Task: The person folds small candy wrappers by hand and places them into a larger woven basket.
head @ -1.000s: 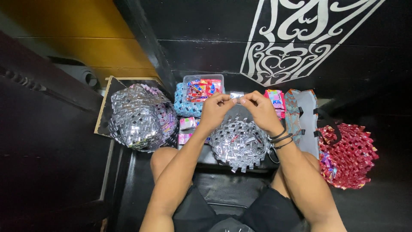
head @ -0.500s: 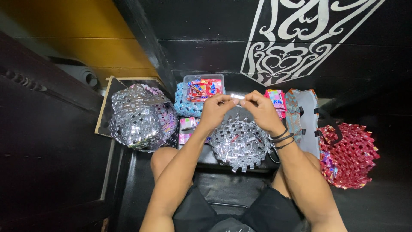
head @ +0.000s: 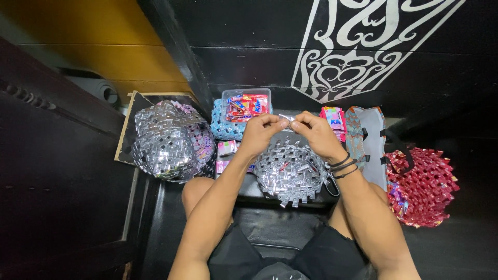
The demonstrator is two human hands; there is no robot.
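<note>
A silver woven basket (head: pixel 289 173) made of folded foil wrappers rests between my knees, its rim jagged. Above its far edge my left hand (head: pixel 261 133) and my right hand (head: pixel 318 133) meet, and both pinch a small silver foil strip (head: pixel 288 119) between fingertips. My right wrist carries dark bands (head: pixel 340 167). The strip is mostly hidden by my fingers.
A larger silver woven basket (head: pixel 168 140) sits at the left on a dark board. A clear tub of colourful wrappers (head: pixel 246 103) stands behind my hands on a blue woven piece (head: pixel 222 127). A patterned bag (head: pixel 365 140) and a red woven basket (head: pixel 423 179) lie at the right.
My two hands have drawn a little closer together over the basket's rim. The basket and the things around it have stayed in place.
</note>
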